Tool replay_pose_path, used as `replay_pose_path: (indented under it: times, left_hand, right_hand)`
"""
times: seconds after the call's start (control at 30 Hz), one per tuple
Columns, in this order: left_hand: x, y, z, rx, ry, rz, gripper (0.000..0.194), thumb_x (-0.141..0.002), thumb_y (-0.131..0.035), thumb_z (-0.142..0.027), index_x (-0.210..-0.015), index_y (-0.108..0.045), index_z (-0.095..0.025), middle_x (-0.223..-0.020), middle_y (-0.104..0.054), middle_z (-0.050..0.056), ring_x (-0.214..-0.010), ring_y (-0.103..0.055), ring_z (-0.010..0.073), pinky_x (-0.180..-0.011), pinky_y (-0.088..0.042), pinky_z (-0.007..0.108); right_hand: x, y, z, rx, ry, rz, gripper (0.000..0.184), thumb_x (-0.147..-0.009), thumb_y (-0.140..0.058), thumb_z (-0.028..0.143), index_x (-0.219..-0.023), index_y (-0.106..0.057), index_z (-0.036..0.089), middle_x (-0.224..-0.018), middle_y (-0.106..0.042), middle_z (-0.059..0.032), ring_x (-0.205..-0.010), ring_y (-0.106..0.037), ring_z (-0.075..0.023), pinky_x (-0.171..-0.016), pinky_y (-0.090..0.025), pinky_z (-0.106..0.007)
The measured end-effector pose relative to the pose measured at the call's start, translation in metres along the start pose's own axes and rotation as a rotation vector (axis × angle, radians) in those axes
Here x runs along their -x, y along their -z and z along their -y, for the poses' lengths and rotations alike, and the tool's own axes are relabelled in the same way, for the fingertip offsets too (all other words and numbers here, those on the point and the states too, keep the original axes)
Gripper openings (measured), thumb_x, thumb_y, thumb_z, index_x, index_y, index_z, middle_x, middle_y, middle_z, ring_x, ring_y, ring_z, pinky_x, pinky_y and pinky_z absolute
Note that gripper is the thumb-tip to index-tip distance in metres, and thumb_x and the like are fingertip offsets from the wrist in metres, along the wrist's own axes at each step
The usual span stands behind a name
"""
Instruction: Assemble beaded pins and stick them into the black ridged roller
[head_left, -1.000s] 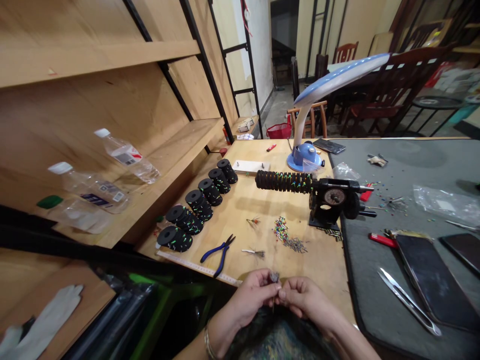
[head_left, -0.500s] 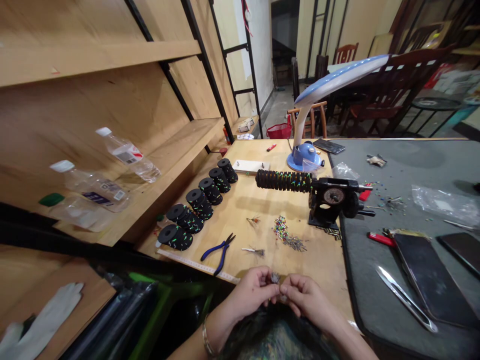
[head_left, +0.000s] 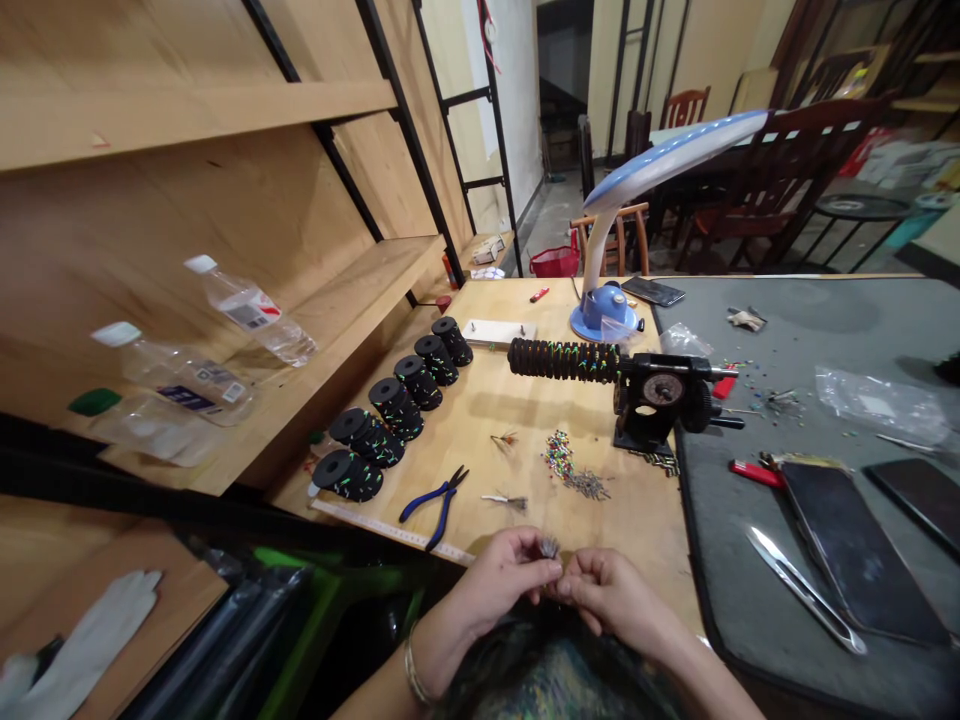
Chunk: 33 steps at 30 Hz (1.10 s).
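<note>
At the table's near edge, my left hand point(head_left: 514, 568) is closed around a small bristly bundle of fine grey wires point(head_left: 550, 547), whose splayed tips poke up past the thumb. My right hand point(head_left: 604, 588) is pinched right beside it, fingertips almost touching the left thumb; whatever lies between them is too small to make out. Just beyond the hands lies another wire bundle with a white stem point(head_left: 504, 501). Farther off are a bundle with an orange part point(head_left: 506, 440), a pile of coloured beads point(head_left: 558, 455) and a heap of small grey metal pieces point(head_left: 587, 485).
Blue-handled pliers point(head_left: 437, 505) lie left of the hands. Several black spools point(head_left: 349, 474) line the table's left side. A black hand-cranked winder point(head_left: 652, 390) carries black rings, with a blue lamp point(head_left: 604, 312) behind. Tweezers point(head_left: 806, 590) and a dark phone point(head_left: 862, 550) rest on the grey mat point(head_left: 739, 560).
The view has shifted slightly. Both hands stay together at the table edge, with the wire bundle still in the left; the fingers have moved only a little.
</note>
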<state>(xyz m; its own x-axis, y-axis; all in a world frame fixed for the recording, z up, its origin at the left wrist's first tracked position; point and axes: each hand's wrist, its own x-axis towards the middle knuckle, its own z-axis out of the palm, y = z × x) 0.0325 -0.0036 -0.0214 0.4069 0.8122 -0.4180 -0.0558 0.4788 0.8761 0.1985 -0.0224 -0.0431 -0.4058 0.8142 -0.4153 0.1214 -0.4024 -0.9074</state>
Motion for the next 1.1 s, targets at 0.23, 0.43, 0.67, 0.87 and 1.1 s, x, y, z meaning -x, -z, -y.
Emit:
replay_pose_path:
  times: [0.23,0.43,0.67,0.87,1.1]
  left_hand:
    - [-0.001,-0.001,-0.004,-0.128,-0.014,0.020,0.032,-0.063,-0.080,-0.036,-0.073,-0.062,-0.011,-0.065,-0.056,-0.001,-0.057,-0.049,0.0091,-0.052,-0.039,0.020]
    - [-0.004,-0.003,-0.005,0.029,0.009,-0.064,0.039,-0.059,-0.083,-0.041,-0.072,-0.060,-0.013,-0.063,-0.057,-0.003,-0.052,-0.049,0.0081,-0.052,-0.039,0.020]
    - [-0.001,0.004,0.003,0.190,-0.012,-0.148,0.038,-0.060,-0.084,-0.040,-0.072,-0.060,-0.013,-0.058,-0.060,-0.002,-0.052,-0.050,0.0081,-0.052,-0.037,0.020]
    - [0.003,0.005,0.002,0.290,0.007,-0.169,0.037,-0.058,-0.086,-0.036,-0.073,-0.061,-0.013,-0.061,-0.061,-0.001,-0.056,-0.054,0.0094,-0.053,-0.038,0.019]
    - [0.009,-0.002,0.002,0.234,0.018,-0.090,0.036,-0.061,-0.085,-0.038,-0.072,-0.062,-0.012,-0.063,-0.060,0.000,-0.058,-0.056,0.0108,-0.054,-0.039,0.021]
  right_hand:
    - [-0.002,-0.002,0.006,0.075,-0.046,-0.034,0.035,-0.071,-0.064,0.048,-0.054,-0.046,0.023,-0.034,-0.045,0.0087,-0.032,-0.033,-0.0070,-0.039,-0.021,-0.021]
    - [-0.003,0.001,0.008,0.049,-0.001,-0.102,0.026,-0.072,-0.062,0.045,-0.068,-0.053,0.021,-0.049,-0.054,0.0061,-0.040,-0.043,-0.0099,-0.042,-0.030,-0.022]
    - [0.009,0.006,0.007,0.065,0.146,-0.190,0.019,-0.080,-0.056,0.039,-0.081,-0.054,0.020,-0.057,-0.043,0.0072,-0.051,-0.039,-0.0114,-0.048,-0.030,-0.023]
    - [0.009,0.003,0.001,0.005,0.145,-0.178,0.019,-0.083,-0.053,0.040,-0.080,-0.048,0.022,-0.055,-0.040,0.0086,-0.049,-0.036,-0.0113,-0.046,-0.028,-0.024]
    - [0.013,0.002,0.004,-0.022,0.151,-0.152,0.043,-0.080,-0.058,0.038,-0.116,-0.045,0.018,-0.059,-0.051,0.0081,-0.057,-0.051,-0.0149,-0.057,-0.038,-0.027]
